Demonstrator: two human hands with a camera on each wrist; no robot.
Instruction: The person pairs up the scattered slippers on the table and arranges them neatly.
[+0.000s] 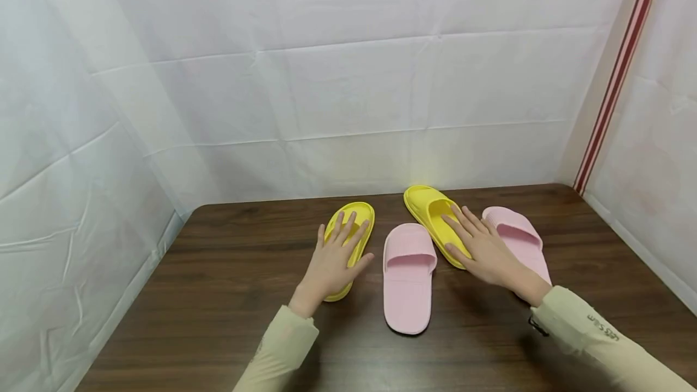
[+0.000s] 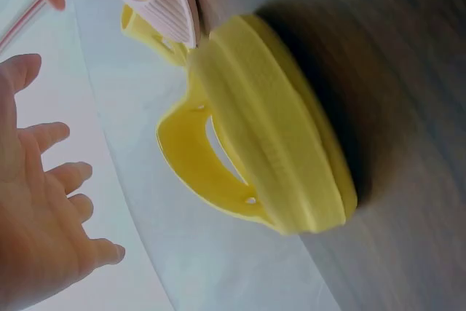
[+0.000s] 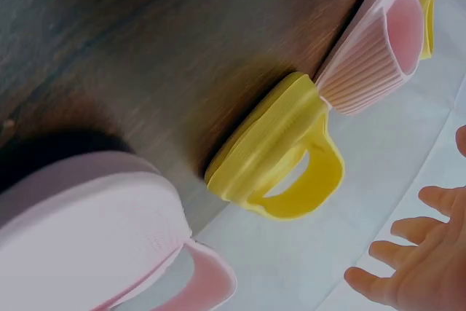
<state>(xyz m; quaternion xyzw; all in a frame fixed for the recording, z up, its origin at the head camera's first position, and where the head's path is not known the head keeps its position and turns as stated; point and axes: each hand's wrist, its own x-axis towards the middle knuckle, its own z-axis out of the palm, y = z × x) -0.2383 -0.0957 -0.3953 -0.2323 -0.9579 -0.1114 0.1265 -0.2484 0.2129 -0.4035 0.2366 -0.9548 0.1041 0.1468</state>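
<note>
Dark brown, round-cornered, wood-grain bench.
On it, left to right: yellow slipper, pink slipper, second yellow slipper, second pink slipper.

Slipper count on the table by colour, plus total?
Yellow slippers: 2
Pink slippers: 2
Total: 4
</note>
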